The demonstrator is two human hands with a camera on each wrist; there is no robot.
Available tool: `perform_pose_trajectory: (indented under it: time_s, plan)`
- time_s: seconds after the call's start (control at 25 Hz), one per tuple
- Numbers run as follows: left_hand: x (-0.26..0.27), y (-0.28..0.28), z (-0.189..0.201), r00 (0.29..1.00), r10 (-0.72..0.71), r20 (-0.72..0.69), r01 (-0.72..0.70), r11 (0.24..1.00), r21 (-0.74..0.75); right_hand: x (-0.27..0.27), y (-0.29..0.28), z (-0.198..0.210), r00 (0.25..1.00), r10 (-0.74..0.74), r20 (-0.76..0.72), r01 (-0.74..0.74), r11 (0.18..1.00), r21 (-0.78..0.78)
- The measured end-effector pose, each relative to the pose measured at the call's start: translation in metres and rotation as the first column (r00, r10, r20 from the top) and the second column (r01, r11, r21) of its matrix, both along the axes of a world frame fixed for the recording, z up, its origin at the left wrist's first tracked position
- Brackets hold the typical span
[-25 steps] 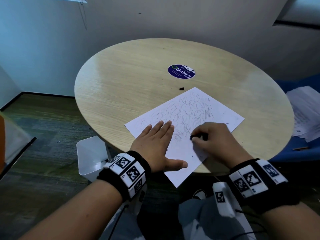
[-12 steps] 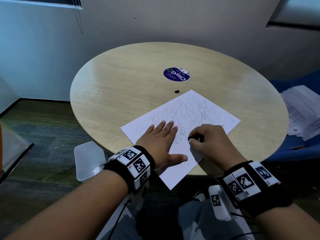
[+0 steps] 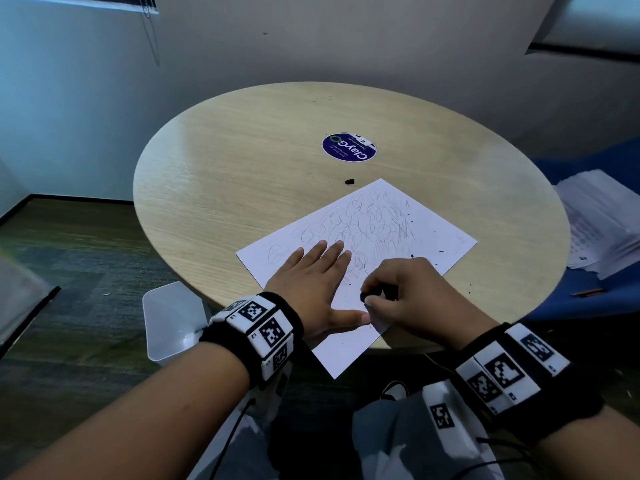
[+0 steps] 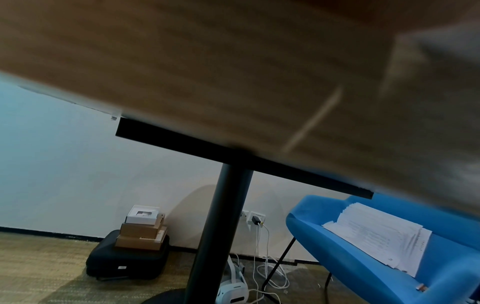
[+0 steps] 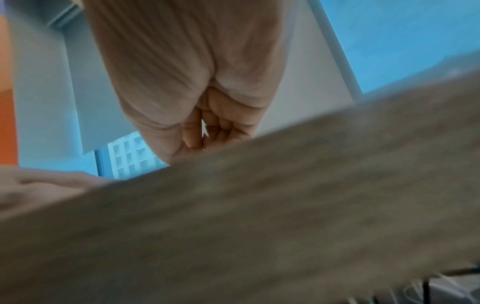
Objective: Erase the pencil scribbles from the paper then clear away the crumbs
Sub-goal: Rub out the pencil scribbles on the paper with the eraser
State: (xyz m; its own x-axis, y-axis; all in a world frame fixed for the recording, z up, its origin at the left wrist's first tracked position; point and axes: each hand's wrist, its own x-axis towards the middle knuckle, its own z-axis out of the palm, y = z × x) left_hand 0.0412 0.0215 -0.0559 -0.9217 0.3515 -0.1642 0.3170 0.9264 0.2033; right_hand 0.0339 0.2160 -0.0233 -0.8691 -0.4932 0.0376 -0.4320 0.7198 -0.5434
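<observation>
A white sheet of paper (image 3: 398,233) covered in pencil scribbles lies on the round wooden table (image 3: 242,168), its near corner hanging over the edge. My left hand (image 3: 313,289) lies flat on the sheet with straight fingers, holding it down. Just to its right, my right hand (image 3: 398,296) pinches a small black eraser (image 3: 369,295) against the paper. Dark crumbs (image 3: 441,251) dot the sheet's right side. In the right wrist view the right hand (image 5: 202,115) shows from below with curled fingers; the eraser is hidden there.
A small black piece (image 3: 349,182) lies on the table beyond the paper, near a round blue sticker (image 3: 349,147). A white bin (image 3: 169,320) stands on the floor at the left. A blue chair (image 4: 376,257) holds a stack of papers (image 3: 602,223) at the right.
My right hand with the eraser has slid toward me and slightly left along the paper. The left hand stays flat on the sheet.
</observation>
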Motion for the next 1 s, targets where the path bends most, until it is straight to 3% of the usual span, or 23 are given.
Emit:
perform_pose_trajectory:
  time_s: [0.16,0.32,0.52,0.68,0.88,1.0]
  plan:
    - [-0.001,0.0,-0.002,1.0,0.002,0.001,-0.002,1.0,0.0,-0.015,0.009,0.002,0.988,-0.142,-0.059,0.141,0.99,-0.01]
    - [-0.002,-0.001,-0.003,1.0,-0.003,-0.007,0.003,1.0,0.001,0.002,-0.001,0.004,0.999,0.037,0.01,-0.037,0.999,0.038]
    - [-0.001,0.0,-0.002,1.0,-0.001,-0.006,0.001,1.0,-0.001,-0.017,0.006,0.001,0.987,-0.134,-0.09,0.136,0.99,0.019]
    - [-0.001,-0.001,-0.001,1.0,-0.007,-0.009,0.007,1.0,0.005,0.001,-0.004,0.004,1.0,0.008,0.017,-0.008,0.999,0.034]
    - [-0.001,0.0,-0.002,1.0,0.0,-0.012,0.0,1.0,0.004,-0.015,0.007,0.001,0.985,-0.155,-0.078,0.156,0.988,0.003]
    - [-0.001,-0.001,-0.002,1.0,-0.004,-0.014,0.004,1.0,0.004,0.0,-0.001,0.002,1.0,-0.008,-0.004,0.008,1.0,0.013]
